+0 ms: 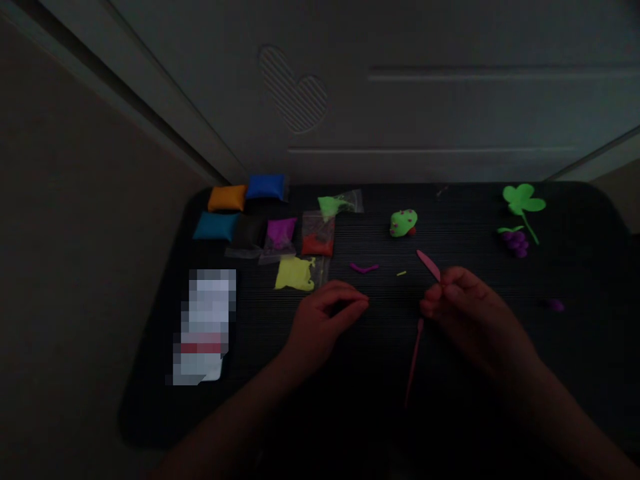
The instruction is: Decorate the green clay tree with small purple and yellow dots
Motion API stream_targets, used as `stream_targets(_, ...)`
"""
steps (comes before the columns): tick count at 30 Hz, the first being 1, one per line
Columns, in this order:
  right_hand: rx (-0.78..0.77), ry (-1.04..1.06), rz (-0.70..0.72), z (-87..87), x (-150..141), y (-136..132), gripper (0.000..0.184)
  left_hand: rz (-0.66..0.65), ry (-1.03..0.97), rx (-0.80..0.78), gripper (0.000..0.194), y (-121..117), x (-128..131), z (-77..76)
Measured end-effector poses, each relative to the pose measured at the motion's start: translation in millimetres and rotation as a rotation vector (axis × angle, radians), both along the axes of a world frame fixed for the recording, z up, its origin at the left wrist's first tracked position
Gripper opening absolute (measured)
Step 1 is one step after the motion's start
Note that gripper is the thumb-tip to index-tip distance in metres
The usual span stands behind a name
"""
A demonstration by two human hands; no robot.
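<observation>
In the dim head view, my right hand [475, 310] is closed round the handle of a pink modelling-clay knife [429, 265], its blade tilted up and left. My left hand [330, 317] hovers over the dark table, thumb and forefinger pinched; whatever is between the tips, if anything, is too small to make out. Just beyond it lie a bent purple clay strip [363, 269] and a short yellow clay piece [401, 273]. Farther back sits a green clay shape with pink dots [403, 223]. A thin pink tool [414, 363] lies between my hands.
Bags of coloured clay, among them a yellow one [294, 274] and a blue one [267, 187], lie at back left. A blurred phone [207, 327] is at left. A green clay clover [523, 200], purple clay grapes [516, 243] and a purple lump [555, 305] are at right.
</observation>
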State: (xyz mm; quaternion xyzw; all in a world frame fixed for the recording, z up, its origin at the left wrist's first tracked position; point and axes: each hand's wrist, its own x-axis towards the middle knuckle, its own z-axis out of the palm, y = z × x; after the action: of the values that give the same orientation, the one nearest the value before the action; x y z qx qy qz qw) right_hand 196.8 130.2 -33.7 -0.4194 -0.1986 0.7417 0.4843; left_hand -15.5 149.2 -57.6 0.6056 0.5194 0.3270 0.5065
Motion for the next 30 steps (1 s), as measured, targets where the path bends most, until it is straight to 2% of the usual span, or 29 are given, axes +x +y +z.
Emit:
stream_targets(9,0.009,0.007,0.035,0.3,-1,1,0.008,-0.071,0.113,0.132,0.011,-2,-2,-1.0)
stream_targets(14,0.011,-0.049,0.065,-2.8,-2,1,0.003,-0.154,0.236,0.322,0.012,-4,3,-4.4)
stream_targets(19,0.053,-0.198,0.011,-6.3,-3,4,0.010,-0.177,0.406,0.508,0.014,-4,13,-9.9)
stream_targets(24,0.070,-0.235,-0.023,-5.6,-2,3,0.013,-0.157,0.543,0.569,0.017,-2,16,-11.1)
stream_targets(30,0.094,-0.247,-0.049,-7.8,-1,4,0.015,-0.185,0.605,0.615,0.021,-2,14,-13.4)
